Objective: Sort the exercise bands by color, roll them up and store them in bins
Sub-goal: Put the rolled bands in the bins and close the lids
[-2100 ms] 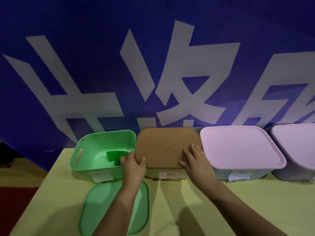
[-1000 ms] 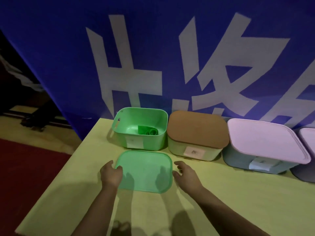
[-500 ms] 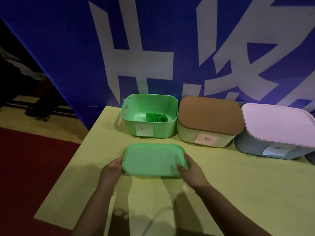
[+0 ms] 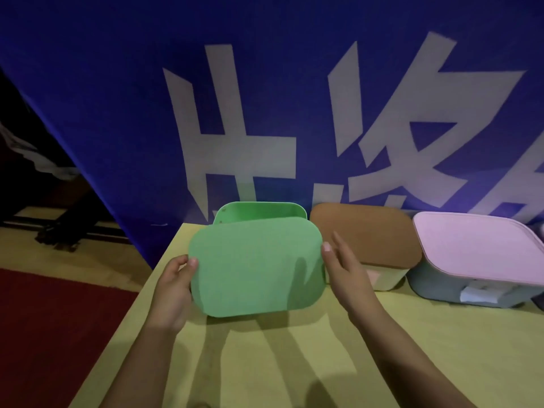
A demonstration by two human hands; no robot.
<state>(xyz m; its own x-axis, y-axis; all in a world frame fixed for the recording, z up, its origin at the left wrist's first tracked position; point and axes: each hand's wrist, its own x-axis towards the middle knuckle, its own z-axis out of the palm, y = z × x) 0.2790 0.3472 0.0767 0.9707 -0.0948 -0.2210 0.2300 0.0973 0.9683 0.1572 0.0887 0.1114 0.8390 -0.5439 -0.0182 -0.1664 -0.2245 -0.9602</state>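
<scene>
A green lid [image 4: 256, 267] is held up off the table, tilted toward me, in front of the green bin [image 4: 259, 212]. My left hand [image 4: 173, 290] grips the lid's left edge with thumb on top. My right hand [image 4: 346, 270] holds its right edge, thumb on the rim and fingers stretched behind. Only the bin's back rim shows above the lid; its inside and the green band in it are hidden.
Right of the green bin stand a pale bin with a brown lid [image 4: 368, 234] and a grey bin with a pink lid [image 4: 477, 248], both closed. The yellow table [image 4: 294, 363] ends at the left over a red floor [image 4: 53, 334]. A blue banner [image 4: 117, 98] hangs behind.
Both hands left the brown-lidded bin, took the green lid off the table and raised it in front of the green bin, hiding the band inside.
</scene>
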